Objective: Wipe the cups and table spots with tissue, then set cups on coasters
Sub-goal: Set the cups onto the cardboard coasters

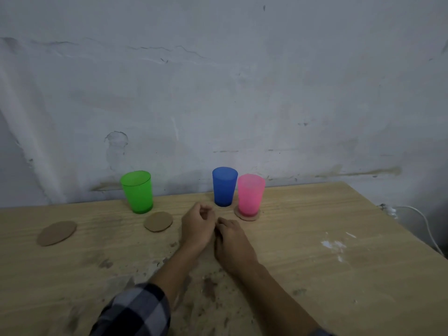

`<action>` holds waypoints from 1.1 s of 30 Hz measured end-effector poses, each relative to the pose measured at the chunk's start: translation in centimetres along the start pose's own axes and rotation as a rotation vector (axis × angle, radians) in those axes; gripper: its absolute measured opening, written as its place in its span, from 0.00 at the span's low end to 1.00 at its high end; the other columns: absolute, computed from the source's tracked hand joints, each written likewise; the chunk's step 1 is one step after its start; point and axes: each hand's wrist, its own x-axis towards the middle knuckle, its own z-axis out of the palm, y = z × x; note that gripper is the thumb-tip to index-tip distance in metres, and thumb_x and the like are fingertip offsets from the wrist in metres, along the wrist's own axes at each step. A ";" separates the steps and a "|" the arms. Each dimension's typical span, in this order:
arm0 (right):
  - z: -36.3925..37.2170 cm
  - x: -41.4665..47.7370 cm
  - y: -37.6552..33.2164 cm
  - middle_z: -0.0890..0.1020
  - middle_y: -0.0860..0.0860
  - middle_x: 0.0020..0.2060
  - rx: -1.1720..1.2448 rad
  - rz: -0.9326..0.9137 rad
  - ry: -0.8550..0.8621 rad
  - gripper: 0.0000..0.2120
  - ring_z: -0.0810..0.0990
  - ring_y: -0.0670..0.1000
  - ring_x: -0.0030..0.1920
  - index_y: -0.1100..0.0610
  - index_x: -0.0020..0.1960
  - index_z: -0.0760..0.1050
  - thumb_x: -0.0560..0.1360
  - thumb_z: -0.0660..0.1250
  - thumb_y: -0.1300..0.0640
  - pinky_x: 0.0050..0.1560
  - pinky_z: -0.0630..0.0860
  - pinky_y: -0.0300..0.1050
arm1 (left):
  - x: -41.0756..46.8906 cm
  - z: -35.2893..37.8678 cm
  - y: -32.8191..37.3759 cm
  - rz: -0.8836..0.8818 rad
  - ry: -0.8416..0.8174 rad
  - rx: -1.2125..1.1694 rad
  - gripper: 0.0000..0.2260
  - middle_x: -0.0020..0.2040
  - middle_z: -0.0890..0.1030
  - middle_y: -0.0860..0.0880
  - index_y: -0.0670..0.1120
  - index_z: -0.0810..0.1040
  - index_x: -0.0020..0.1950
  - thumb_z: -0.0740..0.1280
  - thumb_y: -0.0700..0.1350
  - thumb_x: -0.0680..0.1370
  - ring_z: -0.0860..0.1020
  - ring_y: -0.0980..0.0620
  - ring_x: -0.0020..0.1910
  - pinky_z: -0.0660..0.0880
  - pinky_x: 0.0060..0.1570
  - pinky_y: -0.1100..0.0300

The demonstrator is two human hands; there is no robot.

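Three plastic cups stand upright at the back of the wooden table (pixel 339 275). The green cup (pixel 137 191) is on the left, on bare wood. The blue cup (pixel 224 186) stands in the middle, with the pink cup (pixel 250 194) just right of it on a round cardboard coaster (pixel 253 217). Two bare coasters lie to the left: one (pixel 158 221) in front of the green cup, one (pixel 57 233) further left. My left hand (pixel 197 226) is loosely curled in front of the blue cup. My right hand (pixel 231 241) rests on the table beside it, fingers bent. No tissue is visible.
Dark stains (pixel 208 287) mark the wood near my forearms. White flecks (pixel 333 246) lie on the right part of the table. A white cable (pixel 426 229) hangs past the right edge. A scuffed wall (pixel 218 93) rises directly behind the cups.
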 end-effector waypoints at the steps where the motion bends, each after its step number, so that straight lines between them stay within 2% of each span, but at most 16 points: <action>1: 0.0 -0.2 -0.1 0.79 0.55 0.58 -0.023 -0.014 -0.006 0.16 0.73 0.54 0.60 0.61 0.60 0.78 0.77 0.57 0.61 0.64 0.71 0.48 | 0.8 0.0 0.2 -0.008 0.007 -0.009 0.04 0.46 0.80 0.54 0.49 0.78 0.50 0.67 0.43 0.77 0.79 0.55 0.47 0.69 0.40 0.69; 3: -0.1 -0.2 -0.3 0.78 0.58 0.61 -0.048 -0.029 -0.012 0.16 0.71 0.56 0.65 0.62 0.62 0.76 0.79 0.56 0.61 0.69 0.66 0.46 | 2.7 0.6 0.6 -0.020 -0.013 -0.020 0.10 0.52 0.79 0.51 0.48 0.76 0.56 0.69 0.44 0.75 0.77 0.55 0.50 0.72 0.44 0.65; 6: 0.2 0.0 -0.1 0.78 0.56 0.63 -0.042 -0.065 -0.020 0.18 0.72 0.54 0.66 0.60 0.63 0.76 0.78 0.55 0.59 0.73 0.64 0.46 | 5.3 2.1 1.0 -0.069 -0.117 0.065 0.29 0.65 0.74 0.47 0.46 0.67 0.70 0.73 0.48 0.72 0.74 0.49 0.61 0.74 0.57 0.55; 9: 0.7 0.3 0.4 0.80 0.53 0.58 -0.032 -0.077 0.003 0.18 0.74 0.51 0.60 0.57 0.61 0.76 0.77 0.54 0.57 0.66 0.71 0.48 | 6.2 3.3 1.4 -0.127 -0.188 0.048 0.41 0.72 0.67 0.46 0.46 0.58 0.76 0.76 0.50 0.69 0.70 0.46 0.67 0.71 0.64 0.51; 12: 0.8 0.4 0.4 0.80 0.52 0.55 -0.026 -0.070 0.002 0.17 0.75 0.51 0.57 0.57 0.59 0.77 0.76 0.54 0.56 0.62 0.73 0.47 | 6.7 4.3 1.7 -0.119 -0.175 -0.025 0.40 0.71 0.69 0.46 0.47 0.60 0.74 0.77 0.46 0.68 0.72 0.46 0.65 0.73 0.61 0.52; 14: 1.0 0.6 0.4 0.80 0.53 0.53 -0.032 -0.065 0.002 0.15 0.75 0.52 0.56 0.58 0.56 0.77 0.76 0.55 0.57 0.60 0.73 0.48 | 6.9 4.7 2.1 -0.130 -0.153 -0.062 0.37 0.68 0.72 0.47 0.48 0.62 0.72 0.77 0.44 0.68 0.75 0.47 0.60 0.75 0.53 0.57; 17: 1.1 0.7 0.5 0.80 0.53 0.53 -0.049 -0.051 0.000 0.14 0.75 0.52 0.56 0.58 0.55 0.78 0.76 0.56 0.57 0.59 0.74 0.48 | 6.8 4.8 2.8 -0.159 -0.151 -0.109 0.33 0.63 0.76 0.48 0.48 0.64 0.69 0.76 0.43 0.68 0.75 0.50 0.49 0.70 0.39 0.64; 19: 1.0 0.6 0.4 0.81 0.52 0.53 -0.051 -0.045 0.008 0.15 0.76 0.51 0.55 0.57 0.55 0.78 0.76 0.56 0.57 0.58 0.74 0.47 | 6.6 4.6 2.8 -0.161 -0.141 -0.119 0.32 0.60 0.76 0.49 0.49 0.65 0.67 0.76 0.43 0.68 0.75 0.52 0.47 0.68 0.33 0.67; 24: 0.6 0.8 0.0 0.81 0.50 0.53 -0.035 -0.007 -0.005 0.15 0.76 0.49 0.55 0.56 0.58 0.76 0.77 0.56 0.56 0.58 0.75 0.46 | 4.7 2.9 2.3 -0.134 -0.109 -0.133 0.33 0.56 0.74 0.52 0.49 0.65 0.66 0.77 0.46 0.67 0.76 0.54 0.46 0.69 0.33 0.67; 28: -0.2 0.5 -0.2 0.79 0.50 0.54 -0.054 0.018 -0.036 0.15 0.76 0.49 0.55 0.55 0.60 0.75 0.77 0.56 0.56 0.60 0.74 0.46 | 1.9 0.4 1.7 -0.065 -0.078 -0.157 0.32 0.58 0.74 0.53 0.50 0.66 0.66 0.77 0.48 0.66 0.77 0.53 0.50 0.71 0.38 0.67; 33: 0.8 0.5 -1.3 0.75 0.57 0.64 -0.140 0.180 -0.114 0.18 0.71 0.56 0.66 0.61 0.65 0.72 0.77 0.56 0.61 0.70 0.67 0.50 | -0.4 -5.2 0.3 -0.027 0.040 -0.131 0.31 0.57 0.75 0.55 0.51 0.68 0.66 0.78 0.48 0.66 0.76 0.55 0.49 0.70 0.37 0.69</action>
